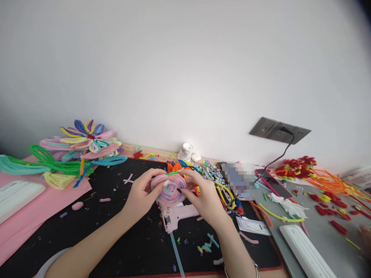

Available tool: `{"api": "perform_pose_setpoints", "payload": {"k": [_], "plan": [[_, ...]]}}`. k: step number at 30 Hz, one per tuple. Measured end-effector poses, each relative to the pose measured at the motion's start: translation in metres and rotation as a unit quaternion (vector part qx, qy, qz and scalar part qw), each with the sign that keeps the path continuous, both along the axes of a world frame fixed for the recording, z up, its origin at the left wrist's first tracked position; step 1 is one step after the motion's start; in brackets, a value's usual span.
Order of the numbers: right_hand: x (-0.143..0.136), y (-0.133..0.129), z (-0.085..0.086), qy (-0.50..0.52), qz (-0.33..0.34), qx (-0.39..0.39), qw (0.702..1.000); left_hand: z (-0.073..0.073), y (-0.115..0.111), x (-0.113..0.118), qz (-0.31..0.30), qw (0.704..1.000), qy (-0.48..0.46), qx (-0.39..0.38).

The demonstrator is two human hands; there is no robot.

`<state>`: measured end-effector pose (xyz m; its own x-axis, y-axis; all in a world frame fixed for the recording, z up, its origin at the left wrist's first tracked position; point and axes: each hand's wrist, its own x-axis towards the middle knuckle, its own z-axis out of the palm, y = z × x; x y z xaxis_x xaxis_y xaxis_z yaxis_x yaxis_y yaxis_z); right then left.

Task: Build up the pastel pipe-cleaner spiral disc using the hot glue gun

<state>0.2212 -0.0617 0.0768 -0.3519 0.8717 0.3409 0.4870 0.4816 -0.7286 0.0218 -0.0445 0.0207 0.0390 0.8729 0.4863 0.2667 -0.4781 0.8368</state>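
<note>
Between my two hands is a round coil of pink, purple and pale pipe cleaners (171, 195), held above the mat. My left hand (145, 189) grips its left edge, with the thumb pressed on the face of the coil. On the right side my right hand (203, 193) pinches it, thumb on the front and fingers at the upper rim. A bit of green shows along the top of the coil. Just below lies a pale pink glue gun (176, 216), partly covered by the coil and my right hand. A translucent bluish glue stick (177, 255) extends from it toward me.
Pipe-cleaner flowers (89, 139) lie at the left on pink paper (66, 197), near a white case (20, 199). A white cup (187, 151) stands by the wall. Rightward are phones (274, 183), a power cable (275, 160), a second white case (307, 251) and red pipe-cleaner pieces (337, 227).
</note>
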Motion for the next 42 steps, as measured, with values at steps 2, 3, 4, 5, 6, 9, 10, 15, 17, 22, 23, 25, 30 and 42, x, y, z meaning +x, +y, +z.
{"api": "perform_pose_setpoints", "payload": {"k": [2,3,4,5,6,9,10,15,17,22,23,25,30,42], "plan": [[-0.0002,0.0001,-0.0007,0.004,0.001,0.000,1.000,-0.0002,0.0000,0.0000,0.001,1.000,-0.004,-0.001],[-0.0002,0.0003,-0.0010,0.008,0.001,-0.002,1.000,-0.0002,0.0001,0.0000,0.000,1.000,-0.005,-0.002],[-0.0002,0.0004,-0.0012,0.012,0.000,-0.004,1.000,-0.0002,0.0002,0.0001,0.001,1.000,-0.005,-0.001],[-0.0002,0.0004,-0.0014,0.016,-0.001,-0.007,1.000,-0.0001,0.0002,0.0003,0.002,1.000,-0.005,0.000],[-0.0002,0.0005,-0.0016,0.019,-0.003,-0.010,1.000,0.0000,0.0003,0.0004,0.003,1.000,-0.004,0.000],[-0.0004,0.0001,-0.0018,0.021,-0.007,-0.014,1.000,0.0006,0.0002,0.0008,0.004,1.000,-0.003,0.003],[-0.0005,0.0000,-0.0019,0.021,-0.009,-0.014,1.000,0.0008,0.0001,0.0008,0.004,1.000,-0.003,0.004],[-0.0012,0.0004,-0.0012,0.026,-0.005,-0.021,0.999,0.0013,-0.0008,0.0003,0.001,1.000,0.000,0.004],[-0.0013,0.0013,-0.0009,0.028,-0.003,-0.024,0.999,0.0010,-0.0009,0.0002,0.001,1.000,0.001,0.007],[-0.0014,0.0029,-0.0011,0.034,-0.002,-0.033,0.999,-0.0012,-0.0002,0.0002,0.000,1.000,0.002,0.017],[-0.0013,0.0029,-0.0012,0.035,-0.001,-0.035,0.999,-0.0017,0.0001,0.0001,-0.001,1.000,0.003,0.018],[-0.0010,0.0026,-0.0015,0.038,-0.001,-0.036,0.999,-0.0025,0.0007,-0.0001,-0.002,1.000,0.005,0.020],[0.0000,0.0027,-0.0024,0.037,-0.001,-0.033,0.999,-0.0033,0.0009,-0.0004,-0.009,1.000,0.004,0.028],[0.0005,0.0037,-0.0031,0.031,-0.003,-0.028,0.999,-0.0064,0.0006,-0.0007,-0.011,0.999,-0.013,0.036]]}}
